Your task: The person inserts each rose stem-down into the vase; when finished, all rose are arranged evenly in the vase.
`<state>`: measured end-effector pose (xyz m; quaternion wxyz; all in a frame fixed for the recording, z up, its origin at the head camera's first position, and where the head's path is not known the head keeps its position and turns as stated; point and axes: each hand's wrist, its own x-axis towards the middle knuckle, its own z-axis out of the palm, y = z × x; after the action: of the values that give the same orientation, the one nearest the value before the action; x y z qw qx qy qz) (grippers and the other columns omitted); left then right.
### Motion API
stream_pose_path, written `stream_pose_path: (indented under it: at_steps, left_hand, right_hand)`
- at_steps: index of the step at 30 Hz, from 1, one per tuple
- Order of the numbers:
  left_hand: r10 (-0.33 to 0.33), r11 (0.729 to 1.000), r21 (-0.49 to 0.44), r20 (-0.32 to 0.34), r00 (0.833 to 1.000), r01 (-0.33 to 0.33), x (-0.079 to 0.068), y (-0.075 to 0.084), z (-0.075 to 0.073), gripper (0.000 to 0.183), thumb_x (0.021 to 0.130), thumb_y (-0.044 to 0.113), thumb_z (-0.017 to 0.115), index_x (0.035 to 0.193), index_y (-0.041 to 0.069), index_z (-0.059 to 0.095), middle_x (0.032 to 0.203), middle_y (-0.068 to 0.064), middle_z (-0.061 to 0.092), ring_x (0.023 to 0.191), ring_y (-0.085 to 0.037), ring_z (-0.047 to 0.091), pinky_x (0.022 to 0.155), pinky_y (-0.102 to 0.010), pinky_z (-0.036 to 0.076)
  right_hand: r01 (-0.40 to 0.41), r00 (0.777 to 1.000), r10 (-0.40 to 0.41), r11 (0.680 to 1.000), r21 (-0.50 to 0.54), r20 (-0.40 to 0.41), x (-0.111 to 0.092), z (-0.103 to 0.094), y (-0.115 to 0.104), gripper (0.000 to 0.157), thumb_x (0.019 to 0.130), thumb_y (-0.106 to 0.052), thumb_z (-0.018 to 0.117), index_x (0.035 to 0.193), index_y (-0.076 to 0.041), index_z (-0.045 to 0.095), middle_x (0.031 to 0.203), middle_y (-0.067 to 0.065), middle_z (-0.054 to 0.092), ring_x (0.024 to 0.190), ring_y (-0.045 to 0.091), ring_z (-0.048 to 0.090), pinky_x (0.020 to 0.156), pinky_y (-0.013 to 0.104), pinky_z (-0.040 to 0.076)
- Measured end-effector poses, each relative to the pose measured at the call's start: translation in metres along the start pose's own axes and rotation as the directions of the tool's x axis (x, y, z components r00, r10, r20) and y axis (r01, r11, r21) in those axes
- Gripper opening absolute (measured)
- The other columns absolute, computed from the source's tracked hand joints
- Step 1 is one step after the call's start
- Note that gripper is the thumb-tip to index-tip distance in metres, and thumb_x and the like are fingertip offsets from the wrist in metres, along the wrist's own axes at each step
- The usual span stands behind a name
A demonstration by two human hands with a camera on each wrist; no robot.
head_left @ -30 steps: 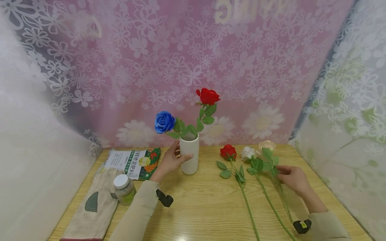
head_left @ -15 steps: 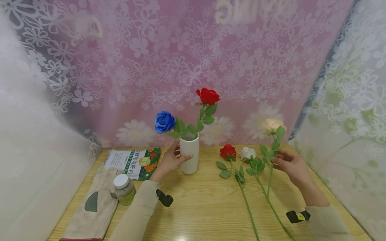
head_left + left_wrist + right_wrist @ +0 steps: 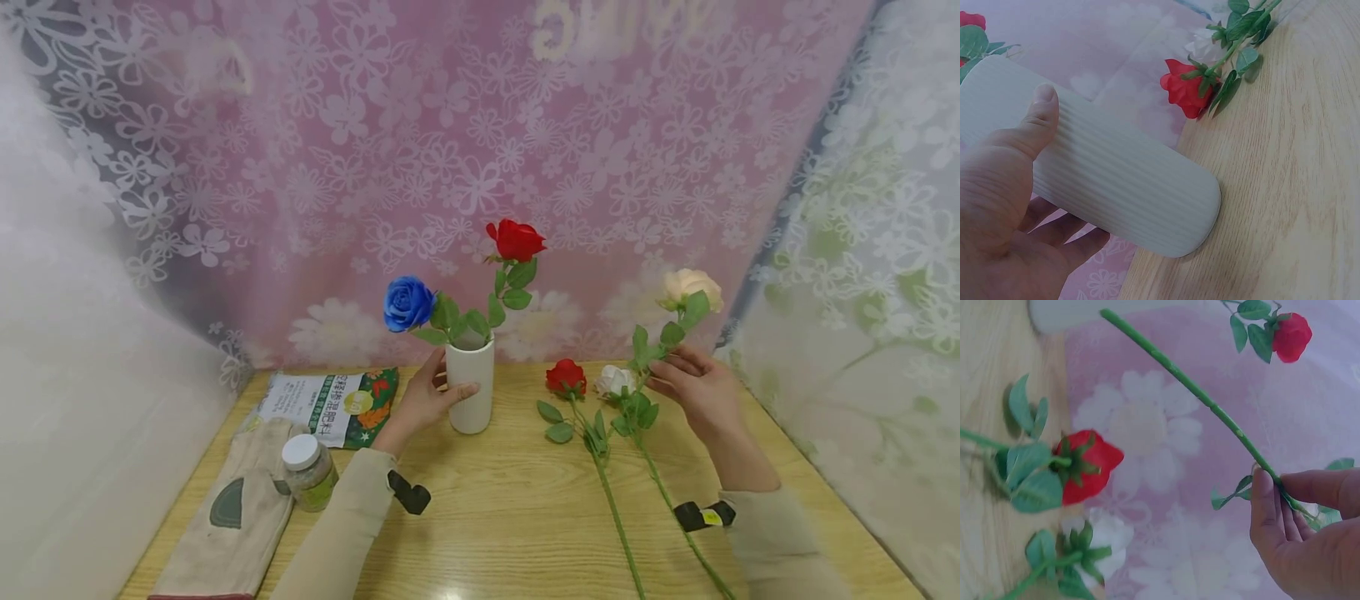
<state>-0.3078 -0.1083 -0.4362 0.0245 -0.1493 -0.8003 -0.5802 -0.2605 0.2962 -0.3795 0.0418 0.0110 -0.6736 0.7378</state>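
My left hand (image 3: 427, 402) holds the side of a white ribbed vase (image 3: 474, 404), thumb across the front and fingers behind. The vase stands upright on the table; a blue rose (image 3: 408, 303) and a red rose (image 3: 516, 240) rise from it. At the right, my right hand (image 3: 701, 392) pinches a cream rose (image 3: 692, 290) by its stem below the bloom, above the table. In the right wrist view the green stem (image 3: 1210, 406) slants away from the fingertips, its cut end bare. Below it lie another red rose (image 3: 566, 377) and a white rose (image 3: 615, 381).
On the left of the wooden table (image 3: 480, 517) are a fertilizer bag (image 3: 341, 408), a lidded jar (image 3: 310, 475) and beige work gloves (image 3: 225, 517). A pink floral curtain (image 3: 420, 167) hangs behind the table, with pale sheets at both sides.
My right hand has lifted the cream rose off the table and carried it up and somewhat left, its bloom now higher. The left hand and the vase have stayed in place.
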Motion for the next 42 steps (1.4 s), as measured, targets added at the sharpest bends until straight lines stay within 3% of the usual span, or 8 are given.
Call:
stream_pose_path:
  at_steps: [2, 5, 9, 12, 17, 24, 33, 42]
  left_hand:
    - [0.004, 1.0, 0.003, -0.007, 1.0, -0.004, 0.004, -0.008, 0.001, 0.08, 0.095, 0.01, 0.079, 0.163, 0.011, 0.036, 0.149, -0.029, 0.055, 0.137, -0.051, 0.056, 0.111, -0.067, 0.049]
    - [0.013, 1.0, 0.002, -0.009, 1.0, -0.013, 0.008, -0.018, 0.001, 0.08, 0.095, 0.011, 0.08, 0.163, 0.014, 0.037, 0.149, -0.027, 0.055, 0.137, -0.05, 0.057, 0.11, -0.066, 0.05]
    - [0.023, 1.0, 0.001, 0.004, 1.0, -0.023, 0.009, -0.023, -0.001, 0.079, 0.095, 0.017, 0.081, 0.162, 0.02, 0.039, 0.15, -0.023, 0.056, 0.137, -0.047, 0.058, 0.11, -0.065, 0.05]
    - [0.031, 1.0, -0.003, 0.016, 0.999, -0.031, 0.009, -0.023, -0.002, 0.078, 0.095, 0.021, 0.082, 0.161, 0.022, 0.04, 0.15, -0.021, 0.057, 0.137, -0.045, 0.059, 0.11, -0.064, 0.051]
    - [0.029, 1.0, 0.01, 0.025, 0.999, -0.029, 0.008, -0.02, -0.003, 0.079, 0.095, 0.024, 0.081, 0.162, 0.022, 0.039, 0.15, -0.021, 0.057, 0.137, -0.044, 0.059, 0.11, -0.062, 0.052]
    - [0.03, 1.0, 0.009, 0.02, 0.999, -0.03, 0.009, -0.021, -0.003, 0.079, 0.095, 0.024, 0.082, 0.162, 0.023, 0.039, 0.15, -0.022, 0.057, 0.137, -0.045, 0.059, 0.11, -0.062, 0.052]
    - [0.007, 1.0, 0.014, -0.019, 1.0, -0.006, 0.009, -0.018, 0.002, 0.078, 0.095, 0.015, 0.081, 0.161, 0.017, 0.04, 0.15, -0.025, 0.055, 0.137, -0.049, 0.057, 0.111, -0.066, 0.049]
    - [0.03, 1.0, -0.007, -0.001, 1.0, -0.03, -0.007, 0.011, -0.001, 0.074, 0.096, 0.008, 0.077, 0.16, 0.008, 0.039, 0.146, -0.03, 0.056, 0.135, -0.053, 0.057, 0.11, -0.065, 0.051]
  right_hand:
    - [0.012, 1.0, -0.012, 0.999, 0.04, -0.009, 0.001, 0.006, -0.002, 0.09, 0.104, -0.003, 0.064, 0.166, 0.005, -0.001, 0.172, 0.033, 0.004, 0.101, -0.002, 0.069, 0.089, 0.023, 0.063]
    - [0.025, 0.999, -0.022, 0.995, 0.097, -0.03, 0.002, 0.016, -0.006, 0.091, 0.103, -0.002, 0.065, 0.167, 0.003, 0.001, 0.165, 0.031, 0.024, 0.102, 0.0, 0.07, 0.089, 0.025, 0.064]
    - [0.04, 0.998, -0.032, 0.985, 0.165, -0.055, 0.005, 0.031, -0.013, 0.082, 0.101, -0.001, 0.068, 0.165, 0.001, 0.017, 0.133, 0.005, 0.051, 0.098, 0.006, 0.073, 0.088, 0.026, 0.064]
    - [0.052, 0.997, -0.043, 0.984, 0.171, -0.057, 0.008, 0.043, -0.019, 0.074, 0.101, -0.001, 0.068, 0.16, 0.002, 0.023, 0.128, 0.003, 0.051, 0.097, 0.008, 0.074, 0.088, 0.026, 0.064]
    - [0.054, 0.997, -0.047, 0.988, 0.143, -0.056, 0.013, 0.063, -0.027, 0.077, 0.103, -0.002, 0.064, 0.164, 0.004, 0.017, 0.135, 0.006, 0.046, 0.097, 0.008, 0.074, 0.091, 0.027, 0.064]
    - [0.128, 0.988, -0.104, 0.966, 0.226, -0.114, 0.025, 0.09, -0.034, 0.03, 0.102, 0.002, 0.064, 0.125, -0.001, 0.045, 0.101, 0.003, 0.056, 0.091, 0.015, 0.073, 0.087, 0.031, 0.065]
    - [0.16, 0.974, -0.104, 0.944, 0.287, -0.202, 0.036, 0.105, -0.037, 0.029, 0.1, 0.002, 0.067, 0.122, -0.003, 0.048, 0.104, 0.006, 0.052, 0.097, 0.019, 0.071, 0.084, 0.032, 0.066]
    - [0.216, 0.958, -0.131, 0.914, 0.344, -0.255, 0.04, 0.123, -0.043, 0.026, 0.1, 0.002, 0.067, 0.116, -0.002, 0.047, 0.103, 0.009, 0.052, 0.088, 0.02, 0.071, 0.084, 0.034, 0.066]
